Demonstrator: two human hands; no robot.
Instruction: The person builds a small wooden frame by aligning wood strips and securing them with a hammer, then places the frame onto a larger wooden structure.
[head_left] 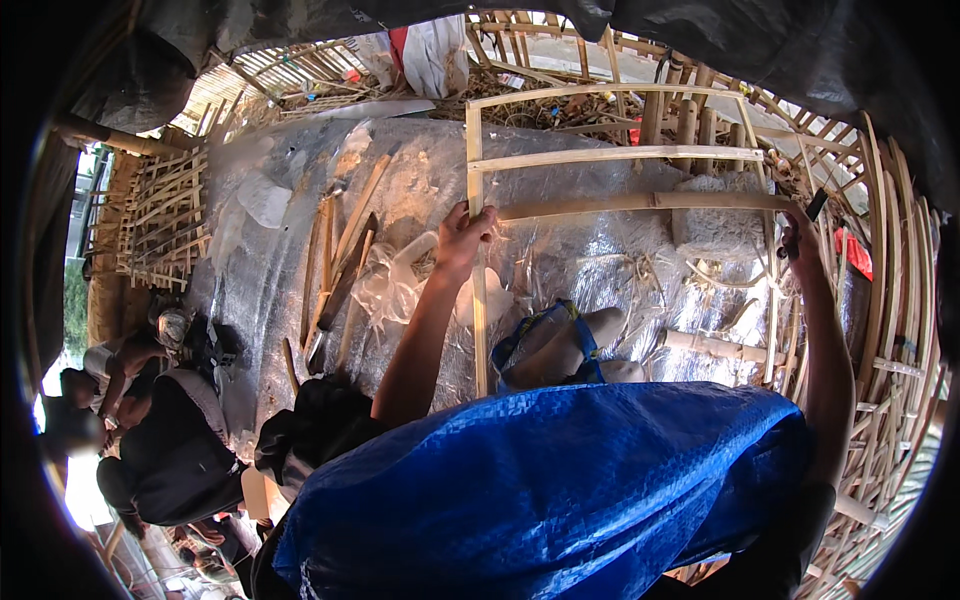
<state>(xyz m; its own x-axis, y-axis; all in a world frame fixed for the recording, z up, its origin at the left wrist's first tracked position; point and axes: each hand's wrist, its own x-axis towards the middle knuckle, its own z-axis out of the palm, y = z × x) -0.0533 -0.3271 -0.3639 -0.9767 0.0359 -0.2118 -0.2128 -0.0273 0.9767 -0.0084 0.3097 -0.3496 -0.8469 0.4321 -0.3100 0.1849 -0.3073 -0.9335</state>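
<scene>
A ladder-like frame of pale bamboo strips [615, 155] stands in front of me, with two crossbars across its upper part. Below them runs a browner bamboo strip [640, 203] from one side to the other. My left hand [466, 240] is closed around the frame's left upright, by the strip's left end. At the strip's right end, my right hand [800, 240] has its fingers closed on it, close to the right upright. A small dark object [817, 205] shows beside that hand; its kind is unclear. Blue plastic sheeting [520, 470] covers my lap.
Plastic sheeting [270, 250] spreads over the ground, with bamboo pieces [350, 230] and a rough grey block [718, 220] on it. Long bamboo strips [885, 300] stack up at right. Woven bamboo lattice [160, 220] stands at left. People [170, 440] sit at lower left.
</scene>
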